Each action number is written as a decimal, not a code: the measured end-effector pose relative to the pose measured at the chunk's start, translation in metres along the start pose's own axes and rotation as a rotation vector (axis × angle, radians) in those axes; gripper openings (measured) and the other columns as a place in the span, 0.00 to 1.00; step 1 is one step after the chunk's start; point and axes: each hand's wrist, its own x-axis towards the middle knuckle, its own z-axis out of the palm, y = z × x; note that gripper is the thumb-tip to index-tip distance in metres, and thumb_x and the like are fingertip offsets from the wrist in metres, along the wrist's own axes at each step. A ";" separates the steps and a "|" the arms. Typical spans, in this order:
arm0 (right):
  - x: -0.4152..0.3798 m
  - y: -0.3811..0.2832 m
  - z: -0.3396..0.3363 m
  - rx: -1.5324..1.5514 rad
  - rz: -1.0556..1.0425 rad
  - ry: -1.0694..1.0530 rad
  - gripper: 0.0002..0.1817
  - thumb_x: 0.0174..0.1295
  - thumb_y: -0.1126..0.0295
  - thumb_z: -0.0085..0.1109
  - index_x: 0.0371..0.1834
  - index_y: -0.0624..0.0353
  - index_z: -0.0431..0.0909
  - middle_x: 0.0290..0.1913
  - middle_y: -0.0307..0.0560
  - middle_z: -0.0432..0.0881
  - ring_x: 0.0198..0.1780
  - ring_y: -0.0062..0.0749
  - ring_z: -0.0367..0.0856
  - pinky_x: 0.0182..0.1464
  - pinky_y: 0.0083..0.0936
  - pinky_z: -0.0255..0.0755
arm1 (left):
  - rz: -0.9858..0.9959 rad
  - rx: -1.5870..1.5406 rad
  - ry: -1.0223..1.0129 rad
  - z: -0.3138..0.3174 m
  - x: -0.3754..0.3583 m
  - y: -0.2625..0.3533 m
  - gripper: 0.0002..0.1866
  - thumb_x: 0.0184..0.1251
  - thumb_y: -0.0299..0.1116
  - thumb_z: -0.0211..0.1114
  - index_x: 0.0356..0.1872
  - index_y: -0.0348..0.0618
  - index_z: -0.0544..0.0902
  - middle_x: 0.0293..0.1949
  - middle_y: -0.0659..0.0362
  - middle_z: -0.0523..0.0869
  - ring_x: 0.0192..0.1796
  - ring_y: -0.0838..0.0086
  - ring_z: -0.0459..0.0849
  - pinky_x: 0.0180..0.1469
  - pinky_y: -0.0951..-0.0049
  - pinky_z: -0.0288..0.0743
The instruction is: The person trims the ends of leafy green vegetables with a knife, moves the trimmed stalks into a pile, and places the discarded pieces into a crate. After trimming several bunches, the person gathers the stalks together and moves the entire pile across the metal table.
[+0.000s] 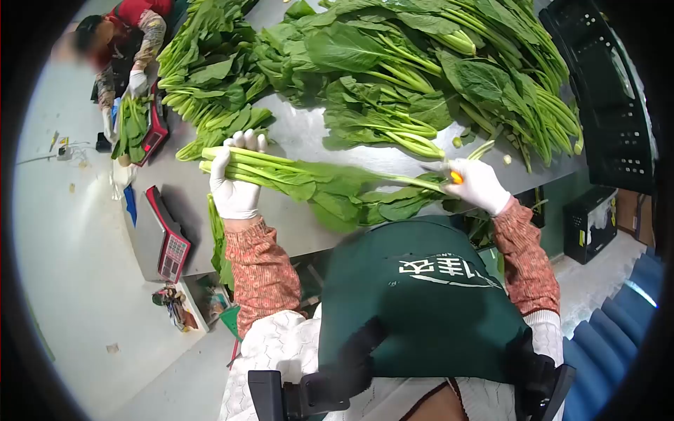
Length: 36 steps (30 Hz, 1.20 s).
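My left hand point(237, 188), in a white glove, is closed around the pale stems of a bunch of leafy greens point(316, 186). The bunch stretches sideways in front of my green apron point(421, 302), its leaves toward the right. In my gloved right hand point(481, 185) is a small knife point(456, 177), its orange handle showing between the fingers and its blade pointing left. A thin stalk from the bunch runs up to the right fingers. Just beyond lies another bunch of greens point(393, 126) on the metal table point(291, 130).
Large heaps of greens point(210, 70) cover the table's far side. A red scale point(168, 238) sits at the left edge. At the upper left, a co-worker point(130, 42) handles greens by a second scale point(156, 130). Black crates point(597, 91) stand at the right.
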 end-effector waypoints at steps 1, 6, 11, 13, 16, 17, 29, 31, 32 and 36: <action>0.002 0.002 0.003 -0.023 0.053 0.090 0.22 0.53 0.61 0.68 0.52 0.49 0.78 0.39 0.47 0.81 0.38 0.46 0.84 0.38 0.37 0.78 | -0.013 -0.012 -0.042 -0.004 0.003 -0.002 0.10 0.66 0.21 0.60 0.47 0.34 0.78 0.51 0.51 0.82 0.59 0.59 0.78 0.73 0.49 0.64; 0.037 -0.013 0.036 -0.157 0.202 0.241 0.21 0.55 0.63 0.65 0.53 0.53 0.75 0.48 0.50 0.78 0.39 0.46 0.84 0.39 0.39 0.79 | -0.008 0.049 -0.107 0.013 0.008 -0.014 0.14 0.67 0.22 0.59 0.53 0.40 0.74 0.38 0.60 0.74 0.40 0.70 0.72 0.57 0.59 0.69; 0.038 -0.004 0.036 -0.139 0.305 0.235 0.16 0.55 0.65 0.63 0.47 0.50 0.76 0.44 0.47 0.80 0.38 0.49 0.84 0.38 0.42 0.78 | 0.103 0.478 -0.140 0.032 -0.003 -0.010 0.12 0.70 0.26 0.59 0.53 0.41 0.74 0.34 0.61 0.73 0.37 0.72 0.70 0.49 0.65 0.67; 0.030 0.013 0.042 0.011 0.310 0.424 0.15 0.55 0.65 0.63 0.47 0.49 0.77 0.43 0.46 0.81 0.40 0.50 0.84 0.42 0.41 0.78 | 0.143 0.565 -0.101 0.032 -0.005 -0.009 0.13 0.69 0.26 0.60 0.52 0.39 0.74 0.32 0.60 0.74 0.37 0.72 0.71 0.48 0.65 0.68; 0.025 0.000 0.026 0.020 0.326 0.293 0.17 0.54 0.65 0.65 0.47 0.52 0.76 0.45 0.45 0.81 0.43 0.46 0.84 0.43 0.38 0.78 | 0.187 0.637 -0.045 0.030 -0.010 -0.012 0.13 0.67 0.26 0.61 0.50 0.37 0.75 0.31 0.59 0.75 0.36 0.71 0.73 0.46 0.66 0.69; 0.026 -0.009 0.026 -0.028 0.305 0.270 0.18 0.54 0.65 0.66 0.47 0.53 0.75 0.46 0.45 0.81 0.43 0.46 0.84 0.42 0.38 0.78 | 0.184 0.639 -0.037 0.029 -0.009 -0.014 0.13 0.67 0.26 0.61 0.50 0.37 0.75 0.31 0.59 0.75 0.36 0.71 0.74 0.45 0.66 0.69; 0.000 -0.016 -0.006 0.874 0.367 0.322 0.13 0.65 0.66 0.63 0.46 0.64 0.82 0.28 0.37 0.79 0.30 0.19 0.75 0.33 0.22 0.70 | 0.312 0.890 -0.026 0.042 -0.026 -0.022 0.10 0.66 0.26 0.63 0.47 0.38 0.78 0.31 0.59 0.78 0.34 0.71 0.76 0.42 0.68 0.72; -0.008 -0.022 -0.012 1.026 0.393 0.366 0.12 0.66 0.66 0.62 0.45 0.65 0.82 0.27 0.33 0.77 0.28 0.15 0.71 0.30 0.20 0.66 | 0.310 0.866 -0.003 0.040 -0.026 -0.022 0.09 0.66 0.25 0.64 0.46 0.38 0.78 0.30 0.60 0.78 0.33 0.72 0.77 0.40 0.68 0.75; -0.013 -0.026 -0.021 1.093 0.458 0.338 0.12 0.67 0.67 0.62 0.44 0.65 0.82 0.26 0.32 0.76 0.26 0.14 0.69 0.28 0.18 0.64 | 0.310 0.872 -0.020 0.040 -0.026 -0.024 0.09 0.65 0.24 0.65 0.45 0.38 0.79 0.30 0.59 0.79 0.32 0.72 0.78 0.40 0.70 0.75; -0.022 -0.029 -0.020 1.252 0.509 0.313 0.12 0.68 0.66 0.62 0.45 0.64 0.81 0.23 0.30 0.72 0.20 0.10 0.63 0.22 0.13 0.57 | 0.342 1.018 -0.017 0.045 -0.026 -0.030 0.09 0.66 0.25 0.64 0.45 0.38 0.78 0.31 0.58 0.78 0.34 0.71 0.77 0.41 0.69 0.72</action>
